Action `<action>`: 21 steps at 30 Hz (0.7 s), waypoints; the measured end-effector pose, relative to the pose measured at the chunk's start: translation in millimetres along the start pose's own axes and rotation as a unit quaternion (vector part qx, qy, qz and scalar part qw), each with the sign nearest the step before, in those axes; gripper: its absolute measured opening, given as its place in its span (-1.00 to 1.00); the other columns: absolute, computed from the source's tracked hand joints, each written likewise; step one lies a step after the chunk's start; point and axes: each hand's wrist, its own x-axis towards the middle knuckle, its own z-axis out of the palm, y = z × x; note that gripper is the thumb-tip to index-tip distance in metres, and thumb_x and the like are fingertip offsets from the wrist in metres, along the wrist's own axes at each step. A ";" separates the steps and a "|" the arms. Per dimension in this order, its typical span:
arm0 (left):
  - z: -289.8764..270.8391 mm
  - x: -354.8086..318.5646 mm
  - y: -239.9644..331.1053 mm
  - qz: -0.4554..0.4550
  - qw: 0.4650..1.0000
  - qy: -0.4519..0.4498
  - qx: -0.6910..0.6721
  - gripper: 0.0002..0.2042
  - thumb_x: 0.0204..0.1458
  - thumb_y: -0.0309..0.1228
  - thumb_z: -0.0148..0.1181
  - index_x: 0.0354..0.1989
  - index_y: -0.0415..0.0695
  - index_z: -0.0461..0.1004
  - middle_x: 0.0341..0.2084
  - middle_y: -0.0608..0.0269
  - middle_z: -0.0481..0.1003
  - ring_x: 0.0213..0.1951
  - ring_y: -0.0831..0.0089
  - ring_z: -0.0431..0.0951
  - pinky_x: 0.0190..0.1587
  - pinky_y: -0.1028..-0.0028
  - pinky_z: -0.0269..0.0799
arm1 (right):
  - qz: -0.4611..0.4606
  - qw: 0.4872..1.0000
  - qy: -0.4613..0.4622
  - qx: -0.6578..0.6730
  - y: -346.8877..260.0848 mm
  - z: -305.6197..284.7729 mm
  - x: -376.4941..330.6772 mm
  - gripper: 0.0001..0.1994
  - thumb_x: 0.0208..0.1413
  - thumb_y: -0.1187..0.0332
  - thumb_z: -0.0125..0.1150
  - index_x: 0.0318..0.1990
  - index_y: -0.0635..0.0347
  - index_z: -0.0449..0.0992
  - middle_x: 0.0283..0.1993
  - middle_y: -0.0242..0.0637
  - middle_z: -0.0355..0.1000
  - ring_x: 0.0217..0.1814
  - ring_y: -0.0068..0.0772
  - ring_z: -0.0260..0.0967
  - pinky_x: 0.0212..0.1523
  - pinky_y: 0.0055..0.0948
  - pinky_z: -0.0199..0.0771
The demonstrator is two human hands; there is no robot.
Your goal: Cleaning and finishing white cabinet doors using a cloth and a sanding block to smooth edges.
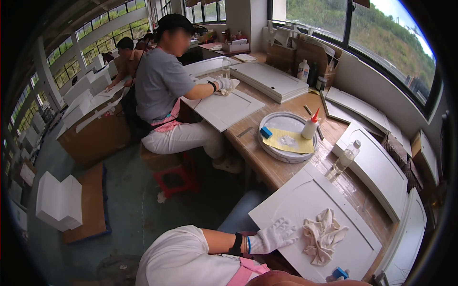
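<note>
My left hand, in a white knit glove with a black wristband behind it, lies flat with fingers spread on a white cabinet door panel on the workbench. A crumpled cream rag rests on the panel just right of that hand, not touching it. A small blue block sits at the panel's near edge. My right hand does not show; only a strip of bare arm appears along the bottom edge.
A round white tray holds a yellow sheet, a blue block and a red-capped glue bottle. A clear plastic bottle stands near more white panels. Another seated person wipes a panel further along the bench.
</note>
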 end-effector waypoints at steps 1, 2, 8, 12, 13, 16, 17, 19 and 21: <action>-0.1 0.5 -0.1 0.001 1.000 0.001 0.001 -0.42 0.17 -0.26 -0.17 0.43 0.10 0.09 0.37 -0.06 0.14 0.34 -0.16 0.20 0.41 -0.15 -0.10 | 0.001 1.000 0.000 -0.003 -0.7 -0.3 -1.7 -0.50 0.25 0.36 -0.01 0.30 0.38 0.15 0.11 0.09 0.37 0.05 -0.03 0.43 0.01 -0.16 0.54; -0.2 1.3 0.1 -0.001 1.000 -0.013 0.002 -0.42 0.17 -0.26 -0.17 0.43 0.10 0.09 0.38 -0.06 0.13 0.34 -0.16 0.19 0.41 -0.14 -0.11 | 0.002 1.000 0.000 -0.006 -0.7 -0.6 -3.1 -0.50 0.25 0.36 -0.02 0.30 0.39 0.15 0.11 0.09 0.37 0.05 -0.04 0.43 0.01 -0.15 0.54; -22.4 5.5 3.1 -0.020 0.996 -0.082 -0.027 -0.49 0.22 -0.24 -0.17 0.38 0.15 0.16 0.40 0.02 0.10 0.39 -0.04 0.12 0.43 -0.08 -0.18 | 0.000 0.999 0.001 0.039 -1.7 1.4 -12.8 -0.52 0.26 0.37 -0.03 0.29 0.39 0.16 0.11 0.08 0.38 0.07 -0.04 0.42 0.02 -0.17 0.53; -18.7 3.2 -0.1 0.001 0.999 -0.039 0.004 -0.46 0.18 -0.26 -0.19 0.40 0.13 0.15 0.37 -0.08 0.14 0.35 -0.16 0.18 0.40 -0.13 -0.08 | 0.020 0.999 0.029 0.030 -4.3 5.1 -12.4 -0.52 0.27 0.37 -0.04 0.29 0.38 0.17 0.12 0.08 0.38 0.08 -0.04 0.42 0.02 -0.16 0.53; -18.9 3.6 -0.8 0.001 0.999 -0.037 0.004 -0.46 0.18 -0.26 -0.19 0.40 0.13 0.15 0.37 -0.08 0.14 0.35 -0.16 0.18 0.40 -0.13 -0.08 | 0.019 0.999 0.014 0.033 0.0 -0.7 -11.9 -0.52 0.27 0.36 -0.04 0.29 0.38 0.17 0.12 0.08 0.37 0.09 -0.03 0.41 0.02 -0.16 0.53; -18.6 4.3 -1.9 0.004 0.999 -0.045 -0.010 -0.46 0.18 -0.27 -0.18 0.40 0.13 0.15 0.37 -0.08 0.14 0.34 -0.17 0.19 0.40 -0.12 -0.06 | 0.017 0.999 0.002 0.050 -1.2 0.2 -14.7 -0.52 0.28 0.35 -0.03 0.29 0.37 0.17 0.14 0.07 0.37 0.11 -0.03 0.41 0.02 -0.15 0.53; -17.4 3.1 -0.2 0.002 0.999 -0.033 -0.007 -0.46 0.18 -0.27 -0.18 0.40 0.13 0.15 0.36 -0.08 0.15 0.34 -0.17 0.20 0.40 -0.12 -0.06 | 0.016 0.998 0.006 0.064 -2.5 2.1 -16.6 -0.52 0.28 0.34 -0.03 0.29 0.36 0.17 0.15 0.06 0.37 0.12 -0.04 0.40 0.03 -0.15 0.52; -19.1 3.2 -1.2 0.002 1.000 -0.021 -0.001 -0.46 0.18 -0.28 -0.17 0.40 0.13 0.15 0.36 -0.08 0.16 0.33 -0.17 0.20 0.40 -0.11 -0.05 | 0.019 0.997 0.000 0.069 -4.8 4.3 -20.3 -0.53 0.28 0.34 -0.03 0.29 0.35 0.17 0.15 0.04 0.37 0.13 -0.06 0.40 0.04 -0.15 0.51; -21.3 5.5 1.2 -0.006 0.998 -0.064 0.003 -0.46 0.18 -0.28 -0.17 0.40 0.14 0.15 0.36 -0.08 0.16 0.33 -0.17 0.20 0.40 -0.10 -0.05 | 0.022 0.997 -0.006 0.073 -2.9 3.7 -21.2 -0.53 0.29 0.33 -0.02 0.29 0.33 0.17 0.16 0.02 0.37 0.14 -0.08 0.40 0.05 -0.14 0.51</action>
